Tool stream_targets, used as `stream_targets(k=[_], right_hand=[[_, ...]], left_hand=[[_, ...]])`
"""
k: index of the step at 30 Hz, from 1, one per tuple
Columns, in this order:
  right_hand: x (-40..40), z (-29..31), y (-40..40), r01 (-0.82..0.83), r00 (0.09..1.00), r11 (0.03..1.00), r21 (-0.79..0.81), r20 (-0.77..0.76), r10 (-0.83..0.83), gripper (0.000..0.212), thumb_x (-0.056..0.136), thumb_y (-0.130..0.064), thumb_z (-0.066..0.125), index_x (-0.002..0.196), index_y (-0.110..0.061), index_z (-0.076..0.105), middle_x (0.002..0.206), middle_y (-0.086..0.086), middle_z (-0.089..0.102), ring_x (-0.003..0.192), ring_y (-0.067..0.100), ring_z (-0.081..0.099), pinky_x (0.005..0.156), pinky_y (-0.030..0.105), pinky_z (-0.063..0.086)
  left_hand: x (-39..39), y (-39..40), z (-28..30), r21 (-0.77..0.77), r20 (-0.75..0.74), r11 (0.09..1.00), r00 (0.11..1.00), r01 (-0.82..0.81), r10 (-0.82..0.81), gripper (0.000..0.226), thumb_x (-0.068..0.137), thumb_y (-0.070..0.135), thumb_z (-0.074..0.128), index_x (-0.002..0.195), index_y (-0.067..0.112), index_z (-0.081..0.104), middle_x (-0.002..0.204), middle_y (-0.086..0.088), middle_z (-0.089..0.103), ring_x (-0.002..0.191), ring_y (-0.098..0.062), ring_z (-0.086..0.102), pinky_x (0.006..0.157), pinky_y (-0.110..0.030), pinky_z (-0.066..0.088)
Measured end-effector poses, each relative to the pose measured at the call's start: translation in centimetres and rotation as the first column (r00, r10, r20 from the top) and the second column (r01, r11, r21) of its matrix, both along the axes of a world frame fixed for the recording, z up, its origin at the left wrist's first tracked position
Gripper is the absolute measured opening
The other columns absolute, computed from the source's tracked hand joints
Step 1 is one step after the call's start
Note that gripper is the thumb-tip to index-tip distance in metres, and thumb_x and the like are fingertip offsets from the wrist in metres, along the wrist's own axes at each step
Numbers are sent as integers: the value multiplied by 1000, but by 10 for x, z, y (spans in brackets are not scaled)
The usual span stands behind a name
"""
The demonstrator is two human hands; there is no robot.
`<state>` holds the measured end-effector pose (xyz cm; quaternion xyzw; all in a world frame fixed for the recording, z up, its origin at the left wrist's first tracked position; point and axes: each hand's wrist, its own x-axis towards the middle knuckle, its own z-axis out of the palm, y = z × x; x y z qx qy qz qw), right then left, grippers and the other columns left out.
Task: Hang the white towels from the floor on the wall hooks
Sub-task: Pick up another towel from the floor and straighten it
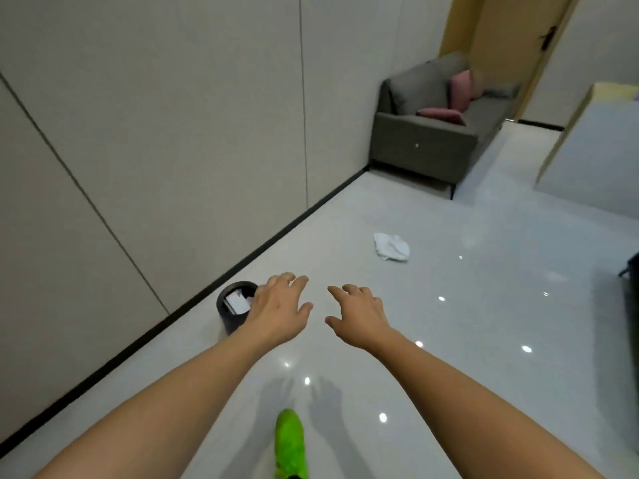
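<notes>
A crumpled white towel (391, 247) lies on the glossy pale floor, ahead of me and slightly right. My left hand (280, 307) and my right hand (359, 314) are both stretched out in front, palms down, fingers spread and holding nothing. The towel is well beyond both hands, nearer to the right one. No wall hooks show in this view.
A small dark bin (235, 305) with paper in it stands by the left wall's black baseboard, partly behind my left hand. A grey sofa (425, 140) with pink cushions sits in the far corner. A bright green shoe (290, 444) is at the bottom. A pale cabinet (587, 150) stands right.
</notes>
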<state>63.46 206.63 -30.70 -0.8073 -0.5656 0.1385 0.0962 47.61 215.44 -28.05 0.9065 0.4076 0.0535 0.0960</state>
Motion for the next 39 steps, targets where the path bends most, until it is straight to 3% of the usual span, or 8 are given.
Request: stream_targets(k=[11, 21, 27, 32, 39], right_hand=[[204, -19, 128, 339, 937, 928, -156, -29, -348, 62, 93, -44, 54, 149, -27, 33, 145, 5, 44, 131, 29, 40, 105, 45, 35], [368, -73, 227, 453, 865, 844, -288, -88, -494, 63, 93, -45, 56, 149, -26, 34, 144, 5, 45, 131, 29, 42, 102, 44, 39], [510, -139, 323, 444, 842, 834, -326, -165, -513, 63, 91, -45, 56, 148, -26, 36, 143, 6, 46, 130, 30, 43, 101, 43, 39], [629, -175, 389, 392, 809, 796, -461, -239, -537, 62, 92, -43, 55, 147, -23, 37, 138, 8, 49, 126, 30, 47, 100, 41, 43], [750, -196, 474, 344, 784, 751, -564, -268, -560, 64, 91, -41, 59, 147, -19, 37, 137, 10, 51, 127, 30, 48, 102, 41, 44]], left_hand=[[224, 201, -29, -107, -38, 961, 965, 254, -259, 57, 94, 51, 46, 144, 24, 38, 146, -7, 41, 130, -27, 39, 105, -42, 35], [406, 333, -78, -187, -85, 927, 935, 325, -344, 56, 94, 51, 47, 143, 25, 40, 144, -5, 43, 130, -26, 40, 103, -40, 35], [543, 427, -133, -217, -142, 931, 934, 293, -327, 58, 94, 50, 48, 145, 23, 39, 145, -6, 43, 128, -27, 42, 102, -40, 36], [659, 497, -162, -324, -204, 926, 941, 196, -271, 59, 94, 48, 51, 145, 21, 40, 144, -8, 44, 128, -28, 42, 103, -40, 39], [775, 571, -186, -488, -123, 871, 984, 52, -128, 55, 94, 42, 54, 142, 19, 44, 141, -9, 47, 129, -28, 42, 105, -41, 38]])
